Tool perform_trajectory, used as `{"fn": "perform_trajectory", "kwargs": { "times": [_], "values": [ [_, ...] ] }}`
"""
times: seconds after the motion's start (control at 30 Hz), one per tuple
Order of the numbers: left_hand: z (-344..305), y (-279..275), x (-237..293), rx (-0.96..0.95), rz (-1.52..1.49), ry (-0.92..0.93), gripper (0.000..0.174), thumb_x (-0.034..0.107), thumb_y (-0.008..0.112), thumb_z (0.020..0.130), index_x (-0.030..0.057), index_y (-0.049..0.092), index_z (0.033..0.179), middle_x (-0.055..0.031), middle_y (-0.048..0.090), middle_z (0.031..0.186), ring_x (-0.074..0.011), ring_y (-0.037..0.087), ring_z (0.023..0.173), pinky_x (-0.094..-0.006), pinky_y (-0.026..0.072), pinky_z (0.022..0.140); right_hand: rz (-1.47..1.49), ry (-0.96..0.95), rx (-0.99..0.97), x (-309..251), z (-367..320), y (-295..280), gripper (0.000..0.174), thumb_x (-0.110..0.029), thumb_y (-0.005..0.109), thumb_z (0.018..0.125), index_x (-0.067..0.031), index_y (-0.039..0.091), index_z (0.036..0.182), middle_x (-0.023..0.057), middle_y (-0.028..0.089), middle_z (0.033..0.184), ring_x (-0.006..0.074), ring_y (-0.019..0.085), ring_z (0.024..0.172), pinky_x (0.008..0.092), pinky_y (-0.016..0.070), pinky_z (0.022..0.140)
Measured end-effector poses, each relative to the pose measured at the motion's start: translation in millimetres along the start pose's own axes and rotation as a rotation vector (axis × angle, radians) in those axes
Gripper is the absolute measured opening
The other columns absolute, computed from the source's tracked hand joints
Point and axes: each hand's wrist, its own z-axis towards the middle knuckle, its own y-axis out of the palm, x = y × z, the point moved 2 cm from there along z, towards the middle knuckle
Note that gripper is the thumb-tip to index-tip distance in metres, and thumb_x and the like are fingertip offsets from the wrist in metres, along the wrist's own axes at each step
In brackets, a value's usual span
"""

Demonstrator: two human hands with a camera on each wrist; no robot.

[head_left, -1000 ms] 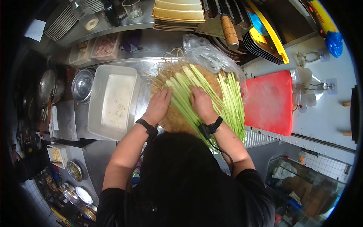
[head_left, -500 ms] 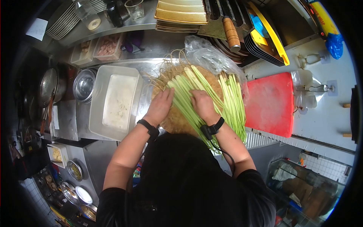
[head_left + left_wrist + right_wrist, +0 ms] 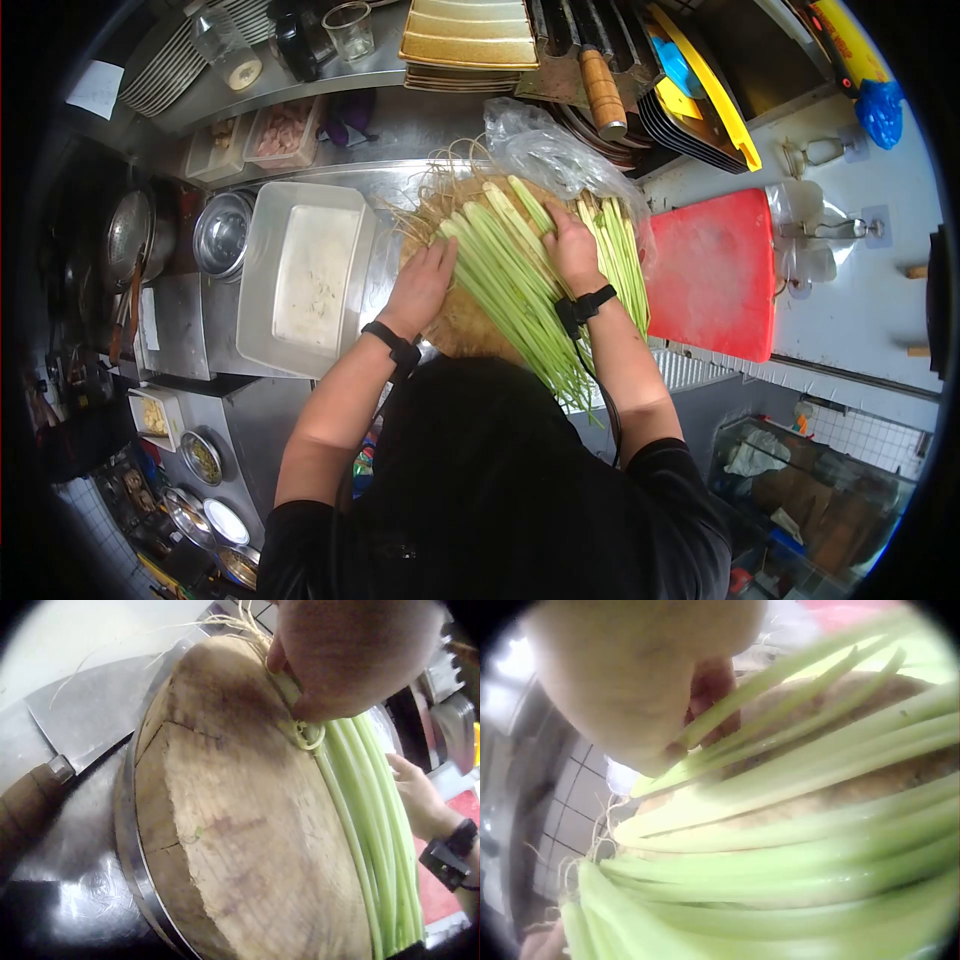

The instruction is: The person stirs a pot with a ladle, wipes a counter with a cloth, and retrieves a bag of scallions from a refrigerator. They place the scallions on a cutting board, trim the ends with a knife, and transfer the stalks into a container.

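Overhead, a person stands at a steel bench (image 3: pixel 420 112) with both bare hands on a long bundle of green stalks (image 3: pixel 510 280), which lies slanted across a round wooden chopping block (image 3: pixel 247 825). The left grip (image 3: pixel 425 275) is nearly flat, with fingers straight along the bundle's outer edge. It clasps nothing and seems to hem the stalks in so they stay together on the block. The right grip (image 3: pixel 572 250) sits further up on the other side. Its fingers (image 3: pixel 712 690) curl down among the stalks and appear to close round a few of them. The stalks are slim, smooth and pale green, whitening toward ends that trail thin straw-coloured roots, and their tips overhang the block's near edge. A crumpled clear plastic bag (image 3: pixel 545 150) lies behind the block, a metal tray (image 3: pixel 250 300) to the left and a red cutting board (image 3: pixel 712 270) to the right.
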Motion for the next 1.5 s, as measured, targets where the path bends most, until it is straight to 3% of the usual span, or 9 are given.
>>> {"fn": "perform_trajectory", "kwargs": {
  "times": [0.13,0.2,0.3,0.57,0.77,0.83,1.13,1.27,1.5],
  "values": [
    [-0.5,-1.1,0.8,0.019,0.001,0.002,0.065,0.000,0.060,0.085,-0.0057,0.044,0.148,-0.0222,0.056,0.132,-0.0359,0.058,0.113,-0.0406,0.0507,0.101,0.102,0.057,0.011,-12.5,2.0,-14.8,0.044,-0.008,0.064,0.086,-0.0109,0.066,0.130,0.0227,0.069,0.104,0.0400,0.068,0.094,0.0471,0.0564,0.086],
    [0.0,-2.6,3.3,0.021,0.007,-0.003,0.066,0.000,0.060,0.085,-0.0057,0.044,0.149,-0.0220,0.056,0.132,-0.0356,0.058,0.113,-0.0403,0.0509,0.101,0.199,-0.072,0.083,-22.0,1.8,-13.8,0.039,-0.010,0.063,0.088,-0.0102,0.069,0.126,0.0234,0.068,0.103,0.0411,0.067,0.092,0.0484,0.0565,0.084],
    [0.6,0.2,0.9,-0.006,0.010,-0.003,0.066,0.001,0.060,0.085,-0.0055,0.044,0.149,-0.0218,0.056,0.131,-0.0353,0.059,0.113,-0.0402,0.0512,0.100,0.112,-0.049,-0.043,-47.4,-1.6,-17.9,0.037,-0.011,0.063,0.088,-0.0098,0.069,0.124,0.0230,0.067,0.101,0.0407,0.067,0.092,0.0496,0.0563,0.082],
    [0.1,-1.3,2.2,-0.004,0.002,-0.012,0.064,0.002,0.061,0.087,-0.0050,0.045,0.148,-0.0219,0.057,0.131,-0.0357,0.058,0.113,-0.0407,0.0520,0.099,-0.021,0.016,0.009,-49.0,-13.3,6.7,0.034,-0.012,0.065,0.089,-0.0096,0.070,0.123,0.0182,0.068,0.096,0.0359,0.069,0.087,0.0471,0.0570,0.074],
    [0.7,0.9,0.2,0.005,0.002,0.002,0.065,0.004,0.064,0.086,-0.0048,0.046,0.148,-0.0224,0.057,0.131,-0.0368,0.058,0.112,-0.0417,0.0518,0.099,-0.030,-0.005,0.033,-53.6,-11.8,2.6,0.040,-0.016,0.073,0.086,-0.0036,0.068,0.124,0.0201,0.068,0.100,0.0375,0.066,0.100,0.0460,0.0550,0.086],
    [2.3,1.3,0.7,0.005,-0.004,0.015,0.065,0.004,0.065,0.086,-0.0050,0.046,0.148,-0.0226,0.057,0.131,-0.0369,0.059,0.112,-0.0421,0.0518,0.098,0.009,0.037,-0.079,-47.2,-6.8,5.9,0.041,-0.018,0.076,0.084,-0.0012,0.067,0.120,0.0212,0.067,0.104,0.0388,0.065,0.103,0.0461,0.0531,0.091],
    [1.7,2.2,1.2,-0.011,-0.002,0.001,0.066,0.006,0.069,0.086,-0.0041,0.047,0.147,-0.0232,0.056,0.134,-0.0383,0.058,0.113,-0.0429,0.0514,0.100,0.157,0.067,-0.202,-37.5,-0.5,9.0,0.022,-0.014,0.073,0.083,-0.0006,0.070,0.100,0.0227,0.066,0.101,0.0411,0.065,0.099,0.0475,0.0542,0.088],
    [1.1,2.7,0.3,-0.008,-0.001,-0.004,0.067,0.006,0.070,0.085,-0.0040,0.047,0.147,-0.0230,0.056,0.134,-0.0377,0.058,0.113,-0.0425,0.0513,0.100,0.245,-0.017,-0.103,-14.1,-1.8,16.6,0.021,-0.013,0.072,0.085,-0.0001,0.071,0.102,0.0226,0.066,0.099,0.0417,0.065,0.099,0.0480,0.0538,0.088],
    [0.1,2.5,0.5,0.000,-0.012,-0.012,0.066,0.004,0.066,0.086,-0.0053,0.046,0.147,-0.0223,0.056,0.133,-0.0366,0.058,0.112,-0.0418,0.0515,0.099,0.399,-0.067,-0.158,-44.4,2.1,-65.7,0.026,-0.014,0.068,0.095,-0.0018,0.071,0.117,0.0235,0.067,0.103,0.0416,0.064,0.098,0.0452,0.0516,0.089]
  ]
}}
